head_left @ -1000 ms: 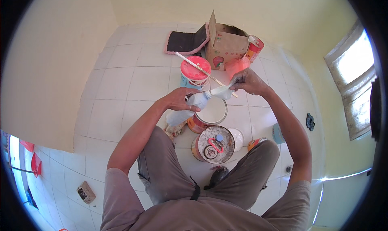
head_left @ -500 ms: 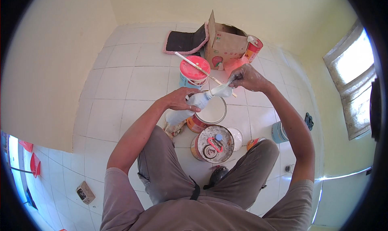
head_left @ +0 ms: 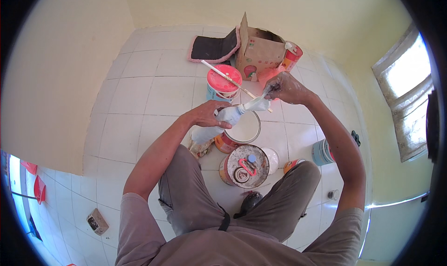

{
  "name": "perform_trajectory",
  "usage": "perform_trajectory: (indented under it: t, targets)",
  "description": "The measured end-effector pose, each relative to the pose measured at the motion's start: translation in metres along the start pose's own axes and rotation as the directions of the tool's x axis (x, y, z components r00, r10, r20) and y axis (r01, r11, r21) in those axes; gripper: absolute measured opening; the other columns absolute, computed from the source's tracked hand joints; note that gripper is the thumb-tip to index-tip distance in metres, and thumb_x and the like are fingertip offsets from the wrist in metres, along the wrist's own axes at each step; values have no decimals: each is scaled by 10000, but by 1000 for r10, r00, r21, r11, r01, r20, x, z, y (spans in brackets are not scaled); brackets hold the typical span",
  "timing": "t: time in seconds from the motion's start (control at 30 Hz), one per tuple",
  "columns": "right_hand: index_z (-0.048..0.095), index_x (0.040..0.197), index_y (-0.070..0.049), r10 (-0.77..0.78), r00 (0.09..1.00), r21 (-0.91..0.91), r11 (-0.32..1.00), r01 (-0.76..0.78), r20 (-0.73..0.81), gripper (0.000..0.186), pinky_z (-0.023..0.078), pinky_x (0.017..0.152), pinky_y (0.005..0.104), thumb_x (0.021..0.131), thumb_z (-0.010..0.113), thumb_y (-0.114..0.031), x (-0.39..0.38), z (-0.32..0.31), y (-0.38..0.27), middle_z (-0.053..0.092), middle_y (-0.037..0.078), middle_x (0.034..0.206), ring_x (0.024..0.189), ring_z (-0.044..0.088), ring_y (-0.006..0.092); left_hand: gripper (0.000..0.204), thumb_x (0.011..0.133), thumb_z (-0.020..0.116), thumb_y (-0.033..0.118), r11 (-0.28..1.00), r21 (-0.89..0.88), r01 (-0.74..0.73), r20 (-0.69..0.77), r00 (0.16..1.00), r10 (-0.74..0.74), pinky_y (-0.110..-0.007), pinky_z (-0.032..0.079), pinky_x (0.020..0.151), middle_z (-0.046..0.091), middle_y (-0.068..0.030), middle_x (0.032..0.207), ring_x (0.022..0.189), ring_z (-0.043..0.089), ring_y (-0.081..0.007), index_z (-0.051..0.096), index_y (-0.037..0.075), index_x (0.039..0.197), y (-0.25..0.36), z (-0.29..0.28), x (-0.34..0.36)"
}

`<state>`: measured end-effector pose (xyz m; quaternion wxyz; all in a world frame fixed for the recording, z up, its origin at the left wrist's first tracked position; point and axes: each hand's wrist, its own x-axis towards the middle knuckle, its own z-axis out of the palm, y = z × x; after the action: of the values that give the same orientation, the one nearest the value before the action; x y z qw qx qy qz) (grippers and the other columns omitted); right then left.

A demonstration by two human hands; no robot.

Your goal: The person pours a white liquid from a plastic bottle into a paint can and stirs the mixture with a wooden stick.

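Over the open paint can (head_left: 245,127), a whitish bottle (head_left: 207,134) slants, its long axis running lower left to upper right, neck toward the right hand (head_left: 289,88), whose grip pinches translucent film (head_left: 257,104); the left hand (head_left: 209,114) wraps the bottle's body.

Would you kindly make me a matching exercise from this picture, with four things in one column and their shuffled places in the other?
Things
1. Pale plastic bottle
2. Thin whitish film
3. Light-blue round bucket with a pinkish-red lid
4. Round metal can with a stained grey top

Places
A. Under a long, thin, pale stick
B. Pinched in the fingers of the right hand
C. Between the person's knees
D. Held in the left hand

Right pairs: 1-D, 2-B, 3-A, 4-C.
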<state>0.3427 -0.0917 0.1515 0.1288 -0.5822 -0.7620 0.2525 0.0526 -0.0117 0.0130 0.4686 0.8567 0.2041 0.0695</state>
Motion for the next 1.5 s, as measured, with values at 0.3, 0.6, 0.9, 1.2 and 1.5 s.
perform_trajectory:
  t: [0.3,0.6,0.9,1.2,1.5]
  targets:
    - [768,931,-17,111,992,38,993,-114,62,199,473,847,400,797,800,-162,2,-9,-5,690,108,783,896,609,257,853,731,882,488,999,-12,-53,-58,997,52,-431,568,929,678,-142,1260,1120,647,-293,582,92,1425,-3,3,1]
    - [713,852,65,-130,991,-138,983,124,-35,78,542,693,342,798,720,9,1,-13,-11,703,137,720,667,674,192,940,710,901,496,999,-45,1,8,1000,-1,-468,543,997,618,-128,1379,1227,608,-306,519,113,1479,1,1,6]
    - [716,848,59,-215,975,-244,950,194,-59,99,526,693,368,785,708,-18,5,-18,-18,703,164,738,692,682,262,913,727,894,484,999,-26,-31,-10,999,31,-475,550,995,614,-125,1384,1241,602,-304,521,108,1471,-1,2,8]
    - [746,890,16,-92,993,-287,952,108,68,157,520,803,425,772,722,-85,10,-26,-43,706,170,777,775,672,330,953,719,896,495,998,-48,-43,-25,999,41,-483,537,1021,592,-143,1421,1290,580,-321,498,99,1489,-4,1,7]
    - [732,922,3,-99,994,-335,936,108,44,191,490,848,463,792,735,-136,16,-26,-36,638,185,901,955,612,360,984,710,907,481,998,-63,-22,-24,1000,21,-487,531,1034,577,-145,1444,1302,572,-328,479,97,1509,-1,0,5]
